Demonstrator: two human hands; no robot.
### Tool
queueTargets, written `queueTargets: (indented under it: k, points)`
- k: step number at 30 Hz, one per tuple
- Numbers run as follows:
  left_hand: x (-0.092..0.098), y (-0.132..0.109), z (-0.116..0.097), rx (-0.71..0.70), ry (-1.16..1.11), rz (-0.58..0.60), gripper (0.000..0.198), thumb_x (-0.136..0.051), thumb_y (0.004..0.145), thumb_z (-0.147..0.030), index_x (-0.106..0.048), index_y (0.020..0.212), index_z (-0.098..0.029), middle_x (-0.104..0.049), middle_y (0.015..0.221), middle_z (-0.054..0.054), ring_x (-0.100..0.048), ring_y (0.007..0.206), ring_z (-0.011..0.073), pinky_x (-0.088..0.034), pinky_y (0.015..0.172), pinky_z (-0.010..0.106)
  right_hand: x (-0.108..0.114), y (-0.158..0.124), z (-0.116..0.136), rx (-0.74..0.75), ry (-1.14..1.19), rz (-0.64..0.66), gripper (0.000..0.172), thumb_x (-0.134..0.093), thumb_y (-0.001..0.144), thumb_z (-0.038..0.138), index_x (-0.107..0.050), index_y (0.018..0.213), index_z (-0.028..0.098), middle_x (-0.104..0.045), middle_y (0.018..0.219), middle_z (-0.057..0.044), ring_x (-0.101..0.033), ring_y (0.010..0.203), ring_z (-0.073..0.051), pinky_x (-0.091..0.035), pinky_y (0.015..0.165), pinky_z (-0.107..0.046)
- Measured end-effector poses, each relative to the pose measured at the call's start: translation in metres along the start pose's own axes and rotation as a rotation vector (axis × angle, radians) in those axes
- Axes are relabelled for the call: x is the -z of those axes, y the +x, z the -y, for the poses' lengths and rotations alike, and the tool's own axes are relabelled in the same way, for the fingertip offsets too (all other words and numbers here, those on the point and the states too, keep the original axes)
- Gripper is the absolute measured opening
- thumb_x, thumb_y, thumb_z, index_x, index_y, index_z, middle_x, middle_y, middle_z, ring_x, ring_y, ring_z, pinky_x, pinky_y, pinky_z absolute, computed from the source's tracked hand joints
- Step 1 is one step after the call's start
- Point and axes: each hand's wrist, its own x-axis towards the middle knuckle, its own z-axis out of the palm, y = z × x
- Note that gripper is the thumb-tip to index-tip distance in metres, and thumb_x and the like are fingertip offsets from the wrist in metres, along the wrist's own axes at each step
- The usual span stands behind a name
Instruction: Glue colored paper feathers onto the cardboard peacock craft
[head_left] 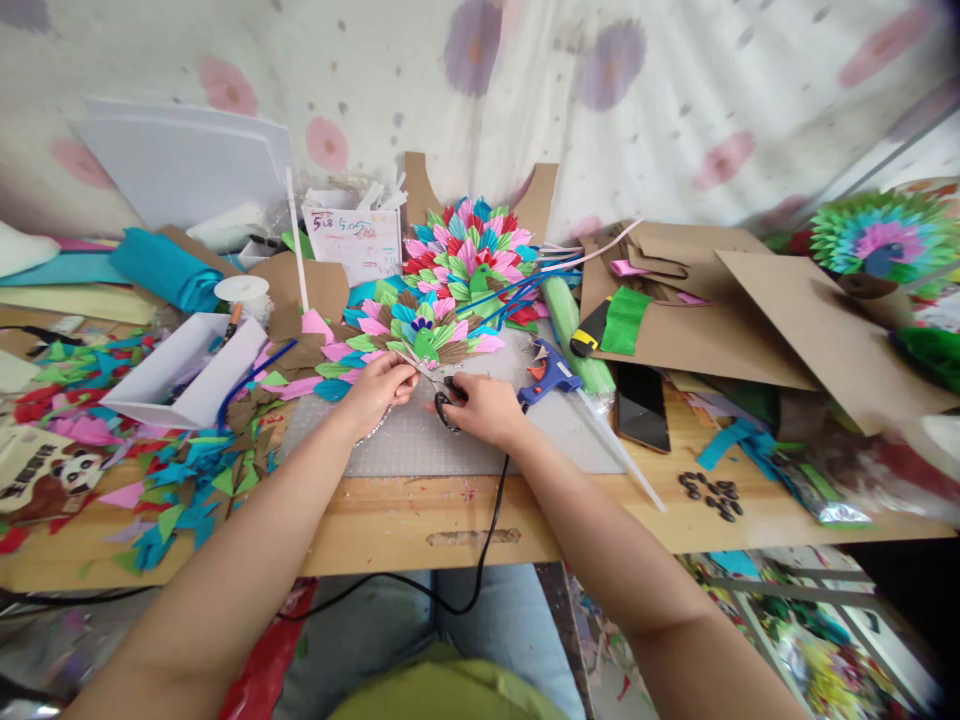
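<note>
My right hand [484,405] is closed around scissors [448,408] with black handles, their metal blades pointing left toward my other hand. With thumb and fingers pinched together, my left hand [381,390] holds a thin silvery strand [375,428], which hangs down below the palm. The blade tips are beside the left fingertips; whether they touch the strand is hidden. Just beyond both hands lies a paper peacock [426,343] with a green body and pink, green, brown and blue pleated petals. Behind it stands a second, larger petal peacock [476,250]. A grey cutting mat [420,450] lies under my hands.
Right of my hands are a blue glue gun [551,375], its black cord crossing the table edge, a phone [642,408], a yellow-black cutter [590,330] and cardboard sheets [817,330]. Leftward, a white box [184,375] stands among coloured paper scraps [180,490]. Dark oval pieces [712,492] lie front right.
</note>
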Motion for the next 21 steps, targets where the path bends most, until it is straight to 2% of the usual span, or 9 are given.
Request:
queueTargets:
  k: [10, 21]
  points:
    - [0.0048, 0.0020, 0.0029, 0.038, 0.012, -0.011, 0.014, -0.056, 0.070, -0.021, -0.046, 0.063, -0.015, -0.045, 0.056, -0.004, -0.029, 0.041, 0.0018, -0.016, 0.038, 0.017, -0.0016, -0.0030, 0.0096, -0.100, 0.024, 0.034, 0.045, -0.048, 0.075, 0.065, -0.060, 0.070, 0.021, -0.067, 0.070, -0.004, -0.061, 0.068, -0.018, -0.032, 0.056, -0.026]
    - [0.0040, -0.0002, 0.0010, 0.089, 0.035, 0.029, 0.021, -0.055, 0.068, -0.019, -0.041, 0.054, -0.016, -0.037, 0.046, -0.005, -0.026, 0.037, 0.0013, -0.015, 0.038, 0.018, -0.0040, -0.0035, 0.0067, -0.070, 0.049, 0.080, 0.046, -0.048, 0.075, 0.066, -0.059, 0.068, 0.021, -0.067, 0.071, -0.004, -0.061, 0.070, -0.019, -0.032, 0.055, -0.025]
